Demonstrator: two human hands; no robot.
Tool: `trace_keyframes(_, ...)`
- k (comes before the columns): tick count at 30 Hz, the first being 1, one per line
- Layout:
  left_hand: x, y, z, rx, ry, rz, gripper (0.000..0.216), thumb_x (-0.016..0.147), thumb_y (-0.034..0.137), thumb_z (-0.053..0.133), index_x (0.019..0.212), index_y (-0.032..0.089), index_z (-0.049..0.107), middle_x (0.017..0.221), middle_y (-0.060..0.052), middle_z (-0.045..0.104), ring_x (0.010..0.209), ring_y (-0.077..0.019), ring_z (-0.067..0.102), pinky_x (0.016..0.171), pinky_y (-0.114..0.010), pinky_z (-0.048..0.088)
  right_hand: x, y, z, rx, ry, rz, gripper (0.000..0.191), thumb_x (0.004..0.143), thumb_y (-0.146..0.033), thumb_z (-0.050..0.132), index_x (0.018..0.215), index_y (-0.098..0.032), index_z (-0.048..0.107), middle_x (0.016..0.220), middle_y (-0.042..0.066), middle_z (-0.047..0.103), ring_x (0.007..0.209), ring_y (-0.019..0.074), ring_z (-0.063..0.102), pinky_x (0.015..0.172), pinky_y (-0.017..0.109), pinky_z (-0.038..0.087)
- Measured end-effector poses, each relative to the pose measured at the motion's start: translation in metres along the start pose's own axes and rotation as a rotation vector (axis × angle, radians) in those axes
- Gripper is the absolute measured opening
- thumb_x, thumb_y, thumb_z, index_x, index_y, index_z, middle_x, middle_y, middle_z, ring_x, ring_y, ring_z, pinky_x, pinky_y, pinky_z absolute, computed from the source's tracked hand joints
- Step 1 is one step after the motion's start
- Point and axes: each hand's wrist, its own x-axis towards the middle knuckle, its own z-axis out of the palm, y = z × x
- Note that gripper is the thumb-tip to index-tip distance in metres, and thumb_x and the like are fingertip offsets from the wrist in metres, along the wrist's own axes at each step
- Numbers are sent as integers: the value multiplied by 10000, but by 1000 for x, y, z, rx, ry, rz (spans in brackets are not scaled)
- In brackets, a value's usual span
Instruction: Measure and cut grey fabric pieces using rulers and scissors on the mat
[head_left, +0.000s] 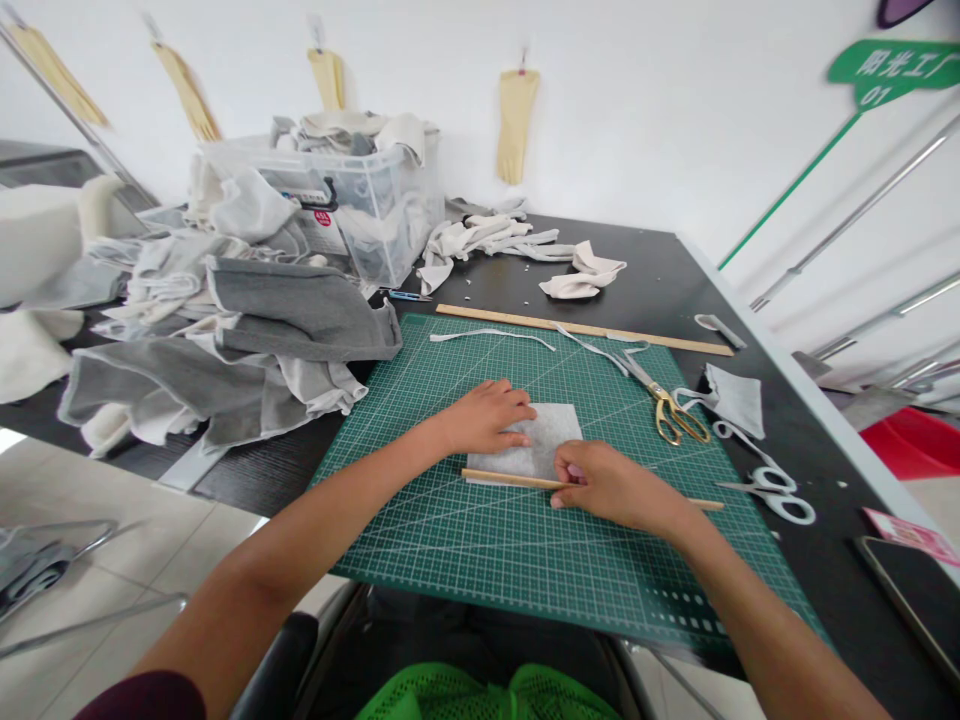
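A light grey piece of fabric point(555, 425) lies flat on the green cutting mat point(420, 530). My left hand point(489, 417) rests on its upper left part, fingers stretched out and slightly bent, with nothing held. Across the lower edge of the fabric runs a thin wooden stick point(510, 479). My right hand point(600, 483) pinches this stick near the fabric's lower right corner, and the stick's far end sticks out beyond the wrist. Part of the fabric is hidden under both hands.
Gold-handled scissors point(664, 405), a wooden ruler point(517, 319) and fabric strips lie on the mat's far side. White-handled scissors point(776, 490) and a phone point(911, 600) are at the right. Grey cloths point(300, 310) and a clear plastic box point(375, 215) fill the left.
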Motion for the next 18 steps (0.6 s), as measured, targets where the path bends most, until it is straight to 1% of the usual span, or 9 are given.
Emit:
trace_keyframes(2,1,1,-2,57,-13,-112,452,960,596,522,1133,201,658,1096,-91,668,981,-259,573,827,-368,425,-1,1,-5,44,-48,-22,149,788,-231,749,761,-217,603,701,-34,599,665,155,534,586,271,320)
trace_keyframes(5,1,0,-9,156,-66,-345,449,946,591,545,980,164,682,926,-116,697,898,-277,621,780,-373,429,-4,6,-15,84,-78,-104,56,859,-273,693,874,-229,662,737,-23,609,701,166,548,625,273,360)
trace_keyframes(8,-1,-3,-14,153,-104,-444,423,953,554,542,929,162,698,872,-121,693,875,-287,638,774,-381,437,-8,16,-26,78,-23,-157,139,919,-352,637,886,-220,666,768,-6,603,723,170,547,660,281,388)
trace_keyframes(10,-3,-3,-14,107,-33,-432,403,944,542,556,1043,178,696,958,-116,683,937,-291,625,802,-386,446,-11,23,-33,67,45,-139,193,940,-388,604,867,-214,643,760,-7,581,698,164,532,642,281,383)
trace_keyframes(11,-3,-3,-13,77,0,-387,412,936,541,569,1128,193,679,1017,-110,671,977,-288,612,828,-389,449,-12,26,-36,65,85,-123,214,950,-403,587,862,-212,628,754,-10,567,684,161,523,630,282,377)
trace_keyframes(13,-4,-1,-9,26,20,-240,461,935,540,574,1280,235,612,1151,-100,635,1063,-283,575,900,-399,445,-14,31,-41,73,161,-97,254,971,-432,548,855,-212,599,738,-16,543,663,157,502,612,283,367)
trace_keyframes(14,-4,1,-7,7,7,-169,469,941,539,568,1312,253,590,1198,-96,618,1091,-280,559,927,-405,440,-14,33,-42,77,193,-86,273,978,-447,530,849,-213,587,729,-19,532,658,157,493,606,284,362)
trace_keyframes(16,-2,5,-4,-21,-41,-97,434,957,533,551,1290,259,597,1195,-92,620,1098,-277,553,937,-406,442,-14,36,-44,79,258,-58,304,982,-472,509,830,-215,569,707,-23,511,651,159,477,594,285,352)
trace_keyframes(18,1,10,-2,-27,-74,-176,401,962,525,546,1207,218,630,1088,-102,662,1049,-281,585,885,-394,463,-13,39,-44,71,314,-29,314,978,-479,506,814,-217,558,687,-26,494,644,160,465,583,284,341)
